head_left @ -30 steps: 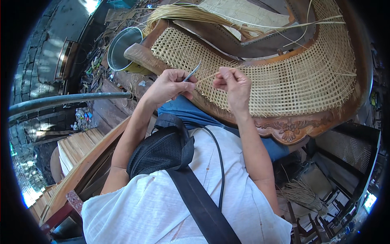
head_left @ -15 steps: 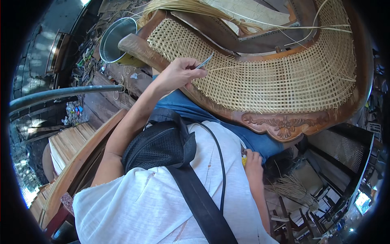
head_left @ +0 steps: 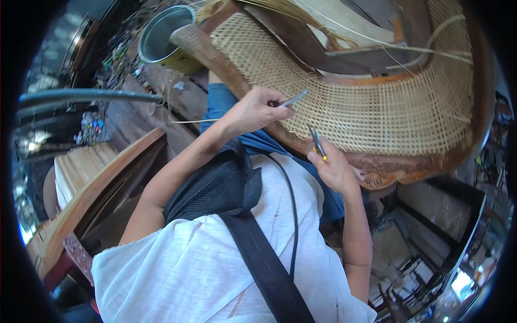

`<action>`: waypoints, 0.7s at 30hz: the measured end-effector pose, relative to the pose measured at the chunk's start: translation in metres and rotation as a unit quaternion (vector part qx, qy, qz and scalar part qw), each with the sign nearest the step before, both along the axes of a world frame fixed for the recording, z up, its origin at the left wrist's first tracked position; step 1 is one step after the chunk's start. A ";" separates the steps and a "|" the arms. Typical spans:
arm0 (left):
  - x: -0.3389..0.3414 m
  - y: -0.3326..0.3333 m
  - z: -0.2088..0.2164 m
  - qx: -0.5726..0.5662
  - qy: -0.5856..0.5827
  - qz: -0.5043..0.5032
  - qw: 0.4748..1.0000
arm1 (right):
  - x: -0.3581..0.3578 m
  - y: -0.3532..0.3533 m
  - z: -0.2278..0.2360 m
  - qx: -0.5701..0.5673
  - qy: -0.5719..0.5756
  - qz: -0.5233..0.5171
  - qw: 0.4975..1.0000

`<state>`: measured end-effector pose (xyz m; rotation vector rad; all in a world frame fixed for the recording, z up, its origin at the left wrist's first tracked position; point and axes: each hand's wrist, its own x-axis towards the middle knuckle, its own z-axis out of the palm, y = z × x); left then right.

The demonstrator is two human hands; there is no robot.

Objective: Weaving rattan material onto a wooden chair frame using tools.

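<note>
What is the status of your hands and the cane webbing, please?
Left hand holding slim metal tool; right hand, yellow-handled plier-like tool. Cane webbing on carved wooden frame. Loose strands over its upper right.

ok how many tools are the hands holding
2: a slim metal tool in the left hand, and a yellow-handled tool in the right hand.

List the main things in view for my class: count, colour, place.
Cane webbing: one panel, straw, upper right
Carved frame: one, brown, bordering the webbing
Loose strands: several, straw, top
Bucket: one, grey and yellow, upper left
Pipe: one, grey-blue, left
Mesh bag: one, black, on torso
Cable: one, black, across shirt
Slim tool: one, silvery, left hand
Second tool: one, yellow and grey, right hand
Left hand: one, bare, centre
Right hand: one, bare, centre-right
</note>
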<state>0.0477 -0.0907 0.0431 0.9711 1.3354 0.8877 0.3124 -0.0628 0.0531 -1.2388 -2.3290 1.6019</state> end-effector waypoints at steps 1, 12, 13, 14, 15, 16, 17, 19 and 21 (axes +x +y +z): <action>-0.004 -0.003 0.002 -0.001 0.056 0.005 0.998 | -0.011 0.005 0.000 0.005 0.004 0.006 1.000; 0.014 -0.030 0.000 0.004 0.115 -0.078 0.990 | 0.019 -0.007 0.015 -0.057 -0.141 0.060 0.987; 0.011 -0.030 -0.004 0.022 0.171 -0.118 0.978 | 0.030 -0.019 0.018 -0.011 -0.190 0.091 0.977; 0.007 -0.031 -0.011 0.022 0.173 -0.120 0.977 | 0.053 -0.041 0.007 0.032 -0.195 0.089 0.976; 0.007 -0.032 -0.020 0.008 0.204 -0.118 0.972 | 0.066 -0.057 0.001 -0.007 -0.256 0.081 0.963; 0.011 -0.028 -0.022 0.000 0.229 -0.123 0.966 | 0.071 -0.073 0.001 -0.039 -0.275 0.041 0.960; 0.012 -0.024 -0.022 -0.026 0.256 -0.151 0.954 | 0.081 -0.081 -0.013 -0.050 -0.281 0.038 0.958; 0.018 -0.023 -0.022 -0.002 0.239 -0.174 0.955 | 0.085 -0.084 -0.014 -0.062 -0.287 0.013 0.956; 0.022 -0.028 -0.024 0.002 0.228 -0.188 0.955 | 0.058 -0.067 0.011 0.125 -0.309 0.150 0.931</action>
